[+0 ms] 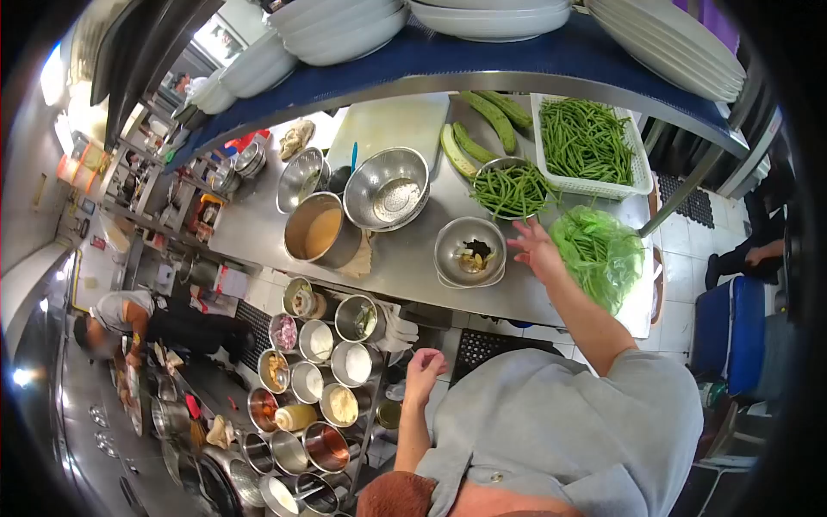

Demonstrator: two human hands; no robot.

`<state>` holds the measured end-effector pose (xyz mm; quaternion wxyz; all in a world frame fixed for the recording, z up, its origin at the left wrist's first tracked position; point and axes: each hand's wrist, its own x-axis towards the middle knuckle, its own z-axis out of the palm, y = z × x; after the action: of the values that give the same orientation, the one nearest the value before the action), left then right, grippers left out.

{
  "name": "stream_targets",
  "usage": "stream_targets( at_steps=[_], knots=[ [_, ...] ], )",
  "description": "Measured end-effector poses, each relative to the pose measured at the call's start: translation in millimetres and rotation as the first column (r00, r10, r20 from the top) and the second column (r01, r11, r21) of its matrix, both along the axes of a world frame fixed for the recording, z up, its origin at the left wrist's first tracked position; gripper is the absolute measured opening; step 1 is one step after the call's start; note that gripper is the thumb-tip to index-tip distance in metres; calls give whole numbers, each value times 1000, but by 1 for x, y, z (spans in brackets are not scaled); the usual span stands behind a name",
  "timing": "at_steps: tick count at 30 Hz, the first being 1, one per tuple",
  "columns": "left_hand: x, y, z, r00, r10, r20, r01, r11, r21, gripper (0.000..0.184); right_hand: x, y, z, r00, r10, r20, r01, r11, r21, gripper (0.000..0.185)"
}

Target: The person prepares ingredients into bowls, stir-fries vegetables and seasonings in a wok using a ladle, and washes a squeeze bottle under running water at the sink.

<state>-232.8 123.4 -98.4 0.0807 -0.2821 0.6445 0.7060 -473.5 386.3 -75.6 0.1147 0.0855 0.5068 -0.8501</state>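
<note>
My right hand point(536, 250) is over the steel counter with its fingers apart, holding nothing, just below a bowl of green beans point(510, 191). To its left stands a small steel bowl point(469, 252) with some dark and yellowish bits inside. A green plastic bag point(596, 258) with beans in it lies to its right. Farther back is a white basket point(586, 146) full of green beans. My left hand point(425, 372) hangs in front of the counter's edge, fingers curled together; whether they hold anything small is hard to make out.
A steel colander point(387, 189), a pot of brown liquid point(322, 231), a cutting board point(389, 129) and long green vegetables point(489, 121) occupy the counter. Plates point(491, 21) line the shelf above. Ingredient containers point(327, 445) stand lower left. One person point(172, 323) works at left; another point(762, 250) is at right.
</note>
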Motion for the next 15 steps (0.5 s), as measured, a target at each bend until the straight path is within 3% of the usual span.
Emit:
stream_targets(
  at_steps=[1,3,6,7,8,10,13,15],
  knots=[
    [7,-1,0,1000,17,-6,-17,1000,-2,14,1,-1,-10,1000,18,5,-18,1000,17,49],
    [21,-7,-10,999,43,-6,-43,999,-7,12,2,0,-38,984,25,-175,28,955,296,56],
    [36,-7,-6,996,81,42,-79,996,-50,13,14,14,-37,996,84,31,-89,917,389,58],
    [46,-7,-13,995,97,13,-96,991,-88,15,12,19,-52,997,83,5,-78,910,408,57],
    [54,-5,-12,997,75,-19,-77,971,-224,17,25,23,-46,987,123,-106,-79,933,352,57],
    [76,-4,-7,992,107,-68,-126,888,-442,20,34,18,-31,907,219,-359,4,849,528,50],
    [116,11,-10,962,268,-54,-250,781,-572,23,64,-18,35,778,412,-475,-91,822,562,44],
    [146,34,8,906,424,-3,-343,729,-592,23,72,-43,51,662,601,-448,-289,756,588,43]
  ],
)
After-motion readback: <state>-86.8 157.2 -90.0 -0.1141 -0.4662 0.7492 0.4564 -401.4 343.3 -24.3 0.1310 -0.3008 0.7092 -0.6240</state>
